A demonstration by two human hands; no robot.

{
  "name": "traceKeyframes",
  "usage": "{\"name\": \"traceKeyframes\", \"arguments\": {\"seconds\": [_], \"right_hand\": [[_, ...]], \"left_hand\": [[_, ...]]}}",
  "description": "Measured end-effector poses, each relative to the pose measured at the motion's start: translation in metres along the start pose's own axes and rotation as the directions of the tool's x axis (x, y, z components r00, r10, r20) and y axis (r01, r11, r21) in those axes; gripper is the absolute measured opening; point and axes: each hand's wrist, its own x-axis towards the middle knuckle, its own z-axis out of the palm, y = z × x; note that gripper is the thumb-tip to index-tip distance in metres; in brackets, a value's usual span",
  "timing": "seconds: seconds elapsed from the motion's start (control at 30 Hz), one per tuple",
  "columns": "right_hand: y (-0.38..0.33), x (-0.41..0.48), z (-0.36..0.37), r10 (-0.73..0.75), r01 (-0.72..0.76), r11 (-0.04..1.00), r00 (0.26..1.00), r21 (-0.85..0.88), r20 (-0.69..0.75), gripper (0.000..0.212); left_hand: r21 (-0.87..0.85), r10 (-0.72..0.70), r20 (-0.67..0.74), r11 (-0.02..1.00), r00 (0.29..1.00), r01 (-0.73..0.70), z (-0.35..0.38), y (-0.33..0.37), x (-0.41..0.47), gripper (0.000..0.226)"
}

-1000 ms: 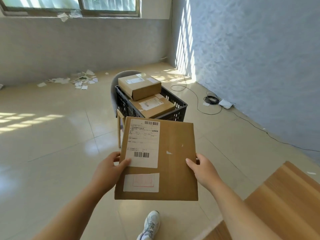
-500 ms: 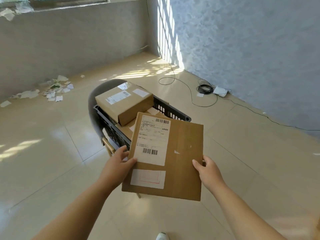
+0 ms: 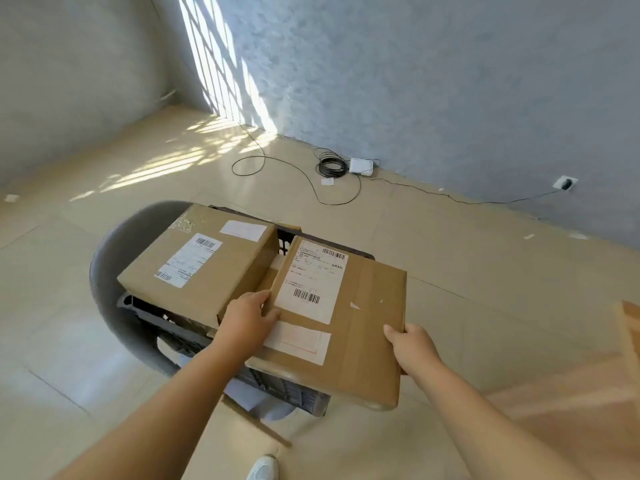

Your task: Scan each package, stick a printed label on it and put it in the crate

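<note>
I hold a flat brown cardboard package (image 3: 367, 327) with both hands over the right part of the black plastic crate (image 3: 166, 320). The package bears a white barcode label (image 3: 311, 282) and a smaller white sticker below it. My left hand (image 3: 247, 320) grips its left edge, thumb on top. My right hand (image 3: 412, 344) grips its right edge. Another labelled cardboard box (image 3: 197, 265) lies in the crate's left part, above the rim. A box underneath shows only as a sliver between the two.
The crate stands on a grey chair (image 3: 114, 271) with wooden legs. A coiled black cable (image 3: 330, 164) and a white device (image 3: 361, 165) lie on the tiled floor by the blue wall. A wooden table (image 3: 588, 410) edge is at the right. My white shoe (image 3: 263, 469) shows below.
I have walked up to the crate; it now lies directly below my hands. The package has come forward and down over the crate's right part, both hands holding it as before.
</note>
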Motion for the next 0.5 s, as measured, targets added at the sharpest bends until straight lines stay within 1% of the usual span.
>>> {"name": "traceKeyframes", "arguments": {"seconds": [0.1, 0.17, 0.23, 0.3, 0.37, 0.43, 0.5], "right_hand": [[-0.012, -0.002, 0.022, 0.072, -0.072, 0.997, 0.997, 0.01, -0.042, 0.039], [-0.017, -0.004, 0.035, 0.101, -0.1, 0.995, 0.993, 0.006, -0.061, 0.041], [-0.022, -0.006, 0.045, 0.109, -0.11, 0.994, 0.99, -0.01, -0.093, 0.045], [-0.028, -0.008, 0.052, 0.095, -0.1, 0.994, 0.986, -0.031, -0.136, 0.051], [-0.036, -0.007, 0.059, 0.054, -0.063, 0.997, 0.985, -0.047, -0.162, 0.054], [-0.042, -0.005, 0.064, 0.0, -0.012, 0.996, 0.99, -0.089, -0.14, 0.051], [-0.048, -0.004, 0.067, -0.041, 0.025, 0.985, 0.995, -0.171, -0.091, 0.056]], "left_hand": [[0.113, 0.068, 0.112, 0.99, 0.991, -0.081, -0.01, -0.012, 0.031, 0.015], [0.13, 0.126, 0.18, 0.98, 0.976, -0.151, -0.012, -0.021, 0.044, 0.03], [0.151, 0.186, 0.245, 0.962, 0.952, -0.227, -0.012, -0.029, 0.05, 0.036], [0.255, 0.252, 0.3, 0.908, 0.92, -0.332, -0.01, -0.036, 0.053, 0.037], [0.393, 0.295, 0.331, 0.82, 0.896, -0.416, -0.01, -0.044, 0.055, 0.041], [0.464, 0.315, 0.325, 0.768, 0.892, -0.44, -0.013, -0.049, 0.058, 0.045], [0.479, 0.303, 0.313, 0.768, 0.9, -0.425, -0.017, -0.054, 0.061, 0.047]]}}
